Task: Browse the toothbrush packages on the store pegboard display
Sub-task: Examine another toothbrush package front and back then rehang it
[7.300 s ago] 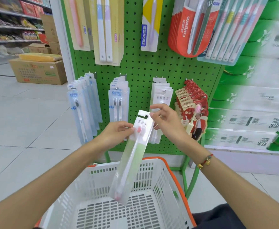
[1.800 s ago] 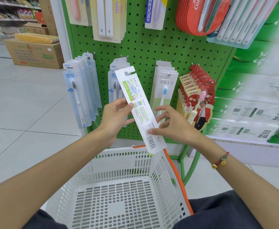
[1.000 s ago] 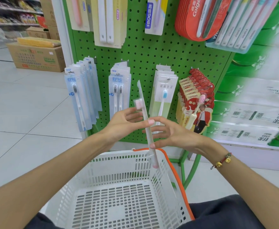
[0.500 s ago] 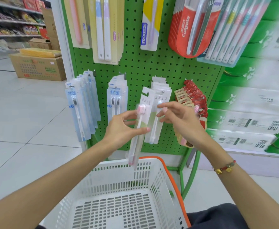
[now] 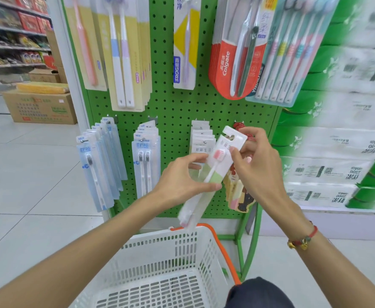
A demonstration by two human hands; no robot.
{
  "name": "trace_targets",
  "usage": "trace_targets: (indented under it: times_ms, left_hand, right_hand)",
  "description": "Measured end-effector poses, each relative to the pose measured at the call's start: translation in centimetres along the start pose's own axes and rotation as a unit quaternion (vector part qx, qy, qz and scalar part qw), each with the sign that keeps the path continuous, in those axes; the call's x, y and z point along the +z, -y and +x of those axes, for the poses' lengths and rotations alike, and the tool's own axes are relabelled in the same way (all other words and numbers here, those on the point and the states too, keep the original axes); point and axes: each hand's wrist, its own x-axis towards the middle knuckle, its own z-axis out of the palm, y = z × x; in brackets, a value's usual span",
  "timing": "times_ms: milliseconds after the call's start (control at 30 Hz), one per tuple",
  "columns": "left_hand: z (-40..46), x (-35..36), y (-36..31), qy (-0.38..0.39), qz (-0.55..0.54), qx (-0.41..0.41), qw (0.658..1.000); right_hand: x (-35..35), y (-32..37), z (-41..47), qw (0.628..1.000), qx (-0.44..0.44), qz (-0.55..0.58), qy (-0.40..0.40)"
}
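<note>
Holding a toothbrush package (image 5: 213,172) at frame centre, left hand (image 5: 180,183) pinches its middle, right hand (image 5: 256,167) its top; light, slippery plastic, probably.

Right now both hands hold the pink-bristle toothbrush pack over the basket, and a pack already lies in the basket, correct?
Not quite. The head view shows both the left hand and right hand holding the pink-bristle toothbrush pack over the basket, but no pack shows in the basket.
</note>
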Motion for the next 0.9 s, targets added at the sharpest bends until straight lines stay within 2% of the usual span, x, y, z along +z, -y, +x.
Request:
trace_targets:
  times_ms: [100, 300, 500, 633, 900]
  left_hand:
    - [0.3, -0.8, 0.6, 0.013, 0.004, 0.012, 1.0]
    - [3.4, -2.8, 1.6, -0.106, -0.033, -0.006, 0.994]
    - [7.8, -3.1, 1.3, -0.101, -0.062, -0.032, 0.992]
    - [10.7, -3.7, 1.0, -0.062, -0.043, -0.043, 0.996]
    - [14.2, -4.0, 1.4, 0.096, 0.013, -0.086, 0.992]
  right_hand:
    - [-1.0, -1.0, 1.1, 0.999, -0.008, -0.037, -0.02]
    - [-0.4, -3.6, 3.1, 0.995, 0.017, -0.098, -0.004]
    - [2.0, -4.8, 5.8, 0.993, 0.006, -0.108, 0.036]
    - [3.0, -5.1, 8.2, 0.987, -0.019, -0.139, 0.083]
    - [4.8, -6.1, 11.5, 0.966, -0.01, -0.181, 0.186]
